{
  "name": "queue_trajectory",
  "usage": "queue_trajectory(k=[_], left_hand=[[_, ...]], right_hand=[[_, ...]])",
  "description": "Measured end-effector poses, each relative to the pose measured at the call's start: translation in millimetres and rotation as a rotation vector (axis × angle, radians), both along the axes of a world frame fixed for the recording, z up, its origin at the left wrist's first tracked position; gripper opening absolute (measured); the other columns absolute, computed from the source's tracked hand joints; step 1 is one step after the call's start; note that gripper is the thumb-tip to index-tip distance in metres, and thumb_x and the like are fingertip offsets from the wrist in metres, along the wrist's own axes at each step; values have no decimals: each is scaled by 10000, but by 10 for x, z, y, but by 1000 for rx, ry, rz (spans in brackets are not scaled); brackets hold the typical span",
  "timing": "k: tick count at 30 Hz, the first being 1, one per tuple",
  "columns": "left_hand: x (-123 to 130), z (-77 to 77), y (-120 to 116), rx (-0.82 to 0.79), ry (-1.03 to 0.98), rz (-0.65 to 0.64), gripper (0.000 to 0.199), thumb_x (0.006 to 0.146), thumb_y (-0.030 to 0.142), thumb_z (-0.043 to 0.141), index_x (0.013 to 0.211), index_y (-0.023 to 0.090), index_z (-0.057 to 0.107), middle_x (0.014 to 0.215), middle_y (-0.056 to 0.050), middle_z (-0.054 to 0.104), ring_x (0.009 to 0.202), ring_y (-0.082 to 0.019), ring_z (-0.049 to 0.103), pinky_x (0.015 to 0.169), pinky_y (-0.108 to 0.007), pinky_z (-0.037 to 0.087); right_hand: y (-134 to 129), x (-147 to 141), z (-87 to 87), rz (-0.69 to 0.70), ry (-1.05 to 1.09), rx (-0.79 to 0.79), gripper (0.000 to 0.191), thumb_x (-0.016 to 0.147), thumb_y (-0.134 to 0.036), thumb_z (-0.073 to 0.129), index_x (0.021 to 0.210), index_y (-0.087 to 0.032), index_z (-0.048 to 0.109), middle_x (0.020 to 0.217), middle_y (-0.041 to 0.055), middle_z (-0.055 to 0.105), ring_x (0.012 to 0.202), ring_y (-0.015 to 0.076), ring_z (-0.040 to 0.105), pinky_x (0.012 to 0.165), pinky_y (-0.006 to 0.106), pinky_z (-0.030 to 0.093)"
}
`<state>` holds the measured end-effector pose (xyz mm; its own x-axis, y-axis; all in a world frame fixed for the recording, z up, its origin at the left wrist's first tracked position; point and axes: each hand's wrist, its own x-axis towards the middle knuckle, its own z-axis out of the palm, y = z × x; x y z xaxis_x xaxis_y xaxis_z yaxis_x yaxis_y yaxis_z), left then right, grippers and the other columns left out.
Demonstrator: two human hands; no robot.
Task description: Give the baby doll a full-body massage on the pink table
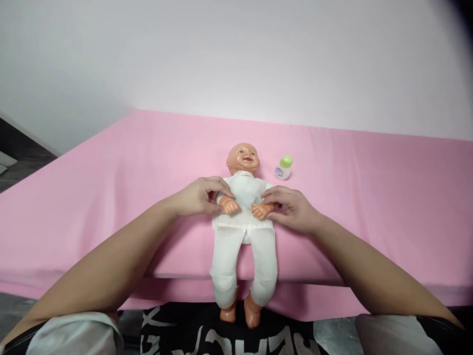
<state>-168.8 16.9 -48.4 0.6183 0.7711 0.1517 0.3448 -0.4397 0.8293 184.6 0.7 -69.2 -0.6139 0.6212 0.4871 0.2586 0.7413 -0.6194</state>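
Observation:
A baby doll (pixel 246 192) in white top and trousers lies face up on the pink-covered table, its head away from me and its feet hanging past the near edge. My left hand (pixel 205 196) is closed round the doll's forearm on the left side, thumb below and fingers above. On the right side, my right hand (pixel 291 208) grips the doll's other forearm in the same way. Both doll hands rest over its belly.
A small clear bottle (pixel 283 168) with a green cap stands right of the doll's head. The pink cloth (pixel 155 143) covers the table up to a pale wall (pixel 236 59). The table's near edge runs under the doll's legs.

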Motion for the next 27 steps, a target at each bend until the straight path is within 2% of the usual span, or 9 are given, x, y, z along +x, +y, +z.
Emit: queue_trajectory(k=[2, 6, 10, 13, 15, 19, 22, 25, 27], left_hand=[[-32, -16, 31, -31, -52, 41, 378, 753, 341, 960, 1109, 243, 879, 1092, -104, 768, 875, -212, 677, 731, -309, 532], [-146, -74, 161, -160, -279, 201, 410, 786, 415, 946, 1088, 180, 798, 936, -68, 741, 746, -169, 639, 650, -285, 524], [-345, -123, 348, -264, -379, 434, 428, 758, 497, 944, 946, 180, 725, 715, -19, 660, 588, -150, 592, 509, -256, 454], [-514, -150, 456, -421, -386, 543, 431, 711, 478, 956, 929, 184, 729, 669, -22, 649, 554, -157, 603, 470, -242, 413], [-610, -167, 500, -498, -365, 549, 430, 678, 456, 971, 916, 173, 750, 709, -50, 680, 540, -149, 594, 432, -233, 355], [-713, -191, 540, -551, -290, 536, 443, 617, 442, 1009, 851, 148, 775, 756, -90, 715, 530, -132, 571, 394, -228, 294], [-681, -198, 541, -542, -291, 525, 448, 590, 432, 1028, 805, 149, 757, 651, -54, 652, 505, -127, 534, 401, -227, 293], [-545, -189, 490, -436, -390, 509, 438, 599, 400, 1030, 836, 166, 746, 643, -21, 636, 524, -126, 545, 450, -235, 368], [-412, -170, 416, -327, -452, 458, 411, 629, 371, 1020, 868, 175, 749, 697, -13, 659, 572, -127, 570, 500, -243, 425]], right_hand=[[67, 57, -39, -130, 18, -39, 350, 907, -423, 893, 1227, -308, 812, 1253, 84, 806, 1061, 282, 767, 900, 442, 640], [252, 229, -98, -401, 159, -281, 408, 879, -491, 909, 1224, -293, 817, 1007, 36, 789, 763, 195, 654, 742, 380, 571], [471, 430, -89, -471, 481, -498, 375, 822, -480, 930, 1082, -252, 787, 858, -2, 709, 715, 154, 595, 677, 310, 526], [603, 584, -82, -583, 623, -656, 377, 778, -442, 941, 1032, -253, 735, 762, -22, 644, 620, 130, 530, 523, 254, 432], [665, 685, -98, -627, 588, -774, 345, 762, -404, 941, 939, -246, 690, 697, -23, 605, 554, 118, 476, 438, 232, 346], [738, 824, -152, -547, 326, -959, 351, 790, -372, 927, 771, -223, 610, 625, 3, 577, 503, 104, 455, 374, 210, 262], [749, 799, -162, -580, 444, -911, 366, 747, -363, 971, 841, -224, 645, 645, -3, 611, 506, 103, 480, 381, 204, 304], [688, 655, -129, -596, 740, -697, 483, 683, -379, 1029, 988, -246, 679, 762, -22, 697, 561, 98, 539, 471, 213, 448], [582, 518, -97, -555, 787, -550, 516, 693, -412, 1039, 1055, -268, 700, 939, -3, 782, 665, 118, 636, 567, 241, 540]])
